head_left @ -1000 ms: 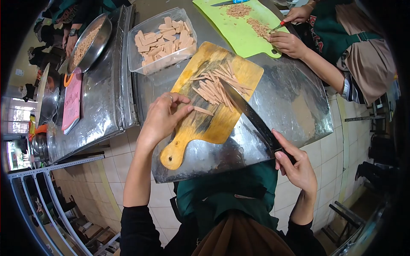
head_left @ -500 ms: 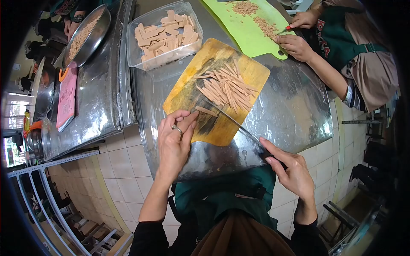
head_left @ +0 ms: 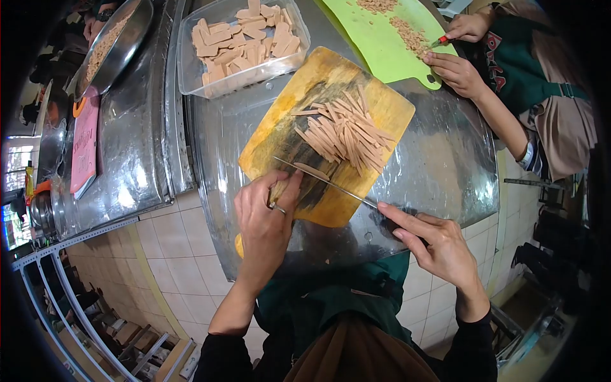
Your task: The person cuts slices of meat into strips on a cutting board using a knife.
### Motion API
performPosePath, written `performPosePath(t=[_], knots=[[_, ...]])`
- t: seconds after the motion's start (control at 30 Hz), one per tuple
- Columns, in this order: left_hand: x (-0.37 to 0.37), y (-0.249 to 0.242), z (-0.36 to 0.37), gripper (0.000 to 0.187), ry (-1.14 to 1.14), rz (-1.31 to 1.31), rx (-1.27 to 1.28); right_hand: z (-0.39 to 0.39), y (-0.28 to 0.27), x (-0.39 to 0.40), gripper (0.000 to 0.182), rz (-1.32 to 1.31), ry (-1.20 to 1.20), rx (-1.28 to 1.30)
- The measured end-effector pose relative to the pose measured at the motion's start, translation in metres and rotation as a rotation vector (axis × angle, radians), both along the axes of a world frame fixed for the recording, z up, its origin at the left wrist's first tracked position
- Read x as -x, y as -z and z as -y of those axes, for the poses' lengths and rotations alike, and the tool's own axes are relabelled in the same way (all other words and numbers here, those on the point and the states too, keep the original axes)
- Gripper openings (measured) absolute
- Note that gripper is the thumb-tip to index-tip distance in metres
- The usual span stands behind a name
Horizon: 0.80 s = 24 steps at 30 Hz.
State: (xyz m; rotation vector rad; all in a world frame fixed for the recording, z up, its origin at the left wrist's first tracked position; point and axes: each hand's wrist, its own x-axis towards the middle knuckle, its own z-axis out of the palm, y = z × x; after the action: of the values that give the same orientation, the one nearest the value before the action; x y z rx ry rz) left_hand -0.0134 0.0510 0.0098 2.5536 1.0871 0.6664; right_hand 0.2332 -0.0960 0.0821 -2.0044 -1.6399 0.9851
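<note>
My right hand [head_left: 439, 245] grips a knife [head_left: 344, 189], forefinger stretched along the top of its handle. The thin blade lies slantwise over a worn wooden cutting board [head_left: 388, 102], its tip left of my left fingertips. Curled at the board's near left edge, my left hand [head_left: 262, 216] holds down a pinkish-brown slab, mostly hidden under the fingers. A narrow strip [head_left: 312, 170] lies just beyond the blade. Farther up the board is a loose heap of cut strips [head_left: 347, 134] of the same firm, pinkish-brown food.
A clear plastic tub [head_left: 254, 71] of flat slabs stands behind the board. At the right, another person's hands [head_left: 455, 73] work with a red-handled knife at a green cutting board [head_left: 382, 48] bearing chopped bits. On the left are a metal bowl [head_left: 127, 57] and a pink booklet [head_left: 84, 146].
The knife has moved left and nearer me, its blade now against my left fingertips. My left hand has curled over the slab, which showed more before. The whole view has shifted slightly.
</note>
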Motion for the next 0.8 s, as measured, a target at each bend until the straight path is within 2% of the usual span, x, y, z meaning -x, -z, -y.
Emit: performPosePath(t=[0.33,0.63,0.8], knots=[[0.0,-0.001,0.001,0.055,-0.014,-0.06,0.02,-0.013,-0.006,-0.005,0.045,0.045,-0.067,0.016],[-0.002,-0.001,-0.001,0.054,-0.029,-0.093,0.001,-0.011,0.007,-0.009,0.067,-0.002,-0.121,-0.039],[-0.003,-0.003,0.0,0.053,-0.033,-0.104,0.008,-0.014,0.006,-0.012,0.07,0.047,-0.182,0.02]])
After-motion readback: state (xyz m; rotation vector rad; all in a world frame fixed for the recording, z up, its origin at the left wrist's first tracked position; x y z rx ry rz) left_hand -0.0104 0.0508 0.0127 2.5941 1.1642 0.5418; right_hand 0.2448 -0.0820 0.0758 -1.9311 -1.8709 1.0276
